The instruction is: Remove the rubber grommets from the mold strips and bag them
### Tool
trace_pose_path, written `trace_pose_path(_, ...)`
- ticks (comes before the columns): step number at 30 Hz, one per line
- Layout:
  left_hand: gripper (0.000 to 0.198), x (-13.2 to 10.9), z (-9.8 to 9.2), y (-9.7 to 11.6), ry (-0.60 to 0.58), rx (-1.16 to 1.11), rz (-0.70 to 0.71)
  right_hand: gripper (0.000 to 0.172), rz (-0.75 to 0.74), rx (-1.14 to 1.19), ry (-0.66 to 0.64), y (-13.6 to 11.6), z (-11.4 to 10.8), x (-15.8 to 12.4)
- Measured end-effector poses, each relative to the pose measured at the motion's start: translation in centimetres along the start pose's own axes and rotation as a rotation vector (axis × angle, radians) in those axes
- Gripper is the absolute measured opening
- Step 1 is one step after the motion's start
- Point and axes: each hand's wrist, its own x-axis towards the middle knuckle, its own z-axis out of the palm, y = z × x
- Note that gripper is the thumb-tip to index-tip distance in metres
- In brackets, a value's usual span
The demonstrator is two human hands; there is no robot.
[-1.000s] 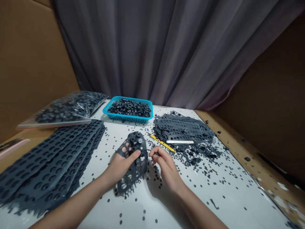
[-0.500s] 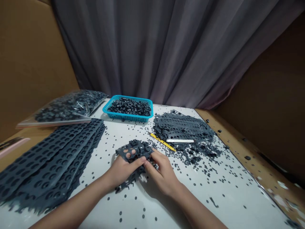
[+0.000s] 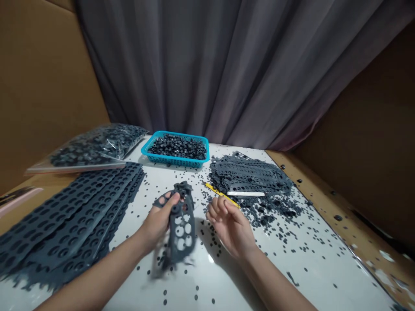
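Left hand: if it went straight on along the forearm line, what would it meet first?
Probably the far end of the yellow pen-like tool, with the dark sheet pile beyond. The left hand looks raised, so it may pass over; depth is unclear.

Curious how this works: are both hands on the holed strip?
No, only the left hand holds the strip; the right hand is apart.

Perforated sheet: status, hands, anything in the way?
Left hand gripping perforated sheet, lower end blurred. Right hand apart from it, fingers curled, any contents unclear. Small dark discs scattered around; yellow tool just beyond right hand.
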Motion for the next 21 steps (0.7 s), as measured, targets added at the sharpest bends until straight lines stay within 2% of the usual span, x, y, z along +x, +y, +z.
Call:
trace_pose_path(6, 0.031, -0.4, 0.0, -0.8, -0.006, 0.46, 0.245, 0.023, -0.243, -0.959, -0.045, -0.2, 0.5, -1.4)
trace_pose_path(9, 0.03, -0.6, 0.2, -1.2, -0.033, 0.645, 0.382, 0.015, -0.266, -1.239, -0.142, 0.1, 1.0, -1.6)
trace_pose_path(13, 0.026, -0.6, 0.3, -1.5, -0.108, 0.761, 0.45, 0.013, -0.216, -1.341, -0.256, 0.8, 1.2, -1.6)
trace_pose_path(16, 0.025, -0.5, 0.2, -1.7, -0.113, 0.794, 0.452, 0.016, -0.201, -1.367, -0.251, 1.1, 1.1, -1.5)
trace_pose_path(18, 0.025, -0.5, 0.2, -1.7, -0.13, 0.772, 0.423, 0.016, -0.185, -1.388, -0.235, 1.2, 1.0, -1.4)
trace_pose_path(21, 0.025, -0.5, 0.2, -1.5, -0.227, 0.663, 0.328, 0.014, -0.18, -1.378, -0.254, 1.0, 1.0, -1.3)
